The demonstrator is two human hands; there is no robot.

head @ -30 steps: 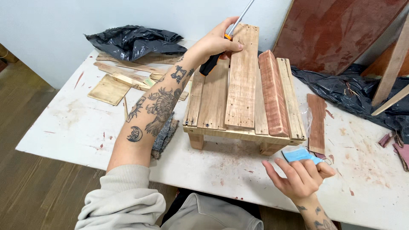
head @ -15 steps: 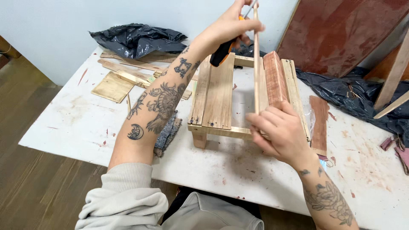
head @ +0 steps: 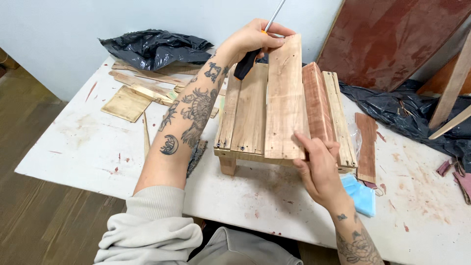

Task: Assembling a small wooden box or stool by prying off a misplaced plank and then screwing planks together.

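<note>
Here both hands are on a loose board [head: 286, 98] that lies lengthwise across the top of a small slatted wooden frame [head: 245, 118] standing on a white, paint-flecked table [head: 78, 142]. The left hand [head: 252, 39] rests at the far end of the board, fingers curled down over its top edge, and in the same grip it pinches a screwdriver [head: 255, 46] whose black and orange handle points down to the left while the metal shaft runs up out of the picture. The right hand [head: 319, 167] clasps the near end of the board, thumb on the top face and fingers wrapped around the right corner and edge. The board sits between two pale slats on the left and a reddish slat [head: 316, 100] just beside it on the right, with another pale slat [head: 338, 118] past that one. To the left of the frame lie thin wood scraps [head: 130, 100] and, further back against the wall, a crumpled black plastic bag [head: 152, 46]. To the right a narrow reddish strip [head: 367, 147] lies on the table, a light blue cloth or mask [head: 360, 194] shows beside the right wrist, and more black plastic [head: 412, 118] spreads under a large dark red panel [head: 392, 39] leaning against the wall
</note>
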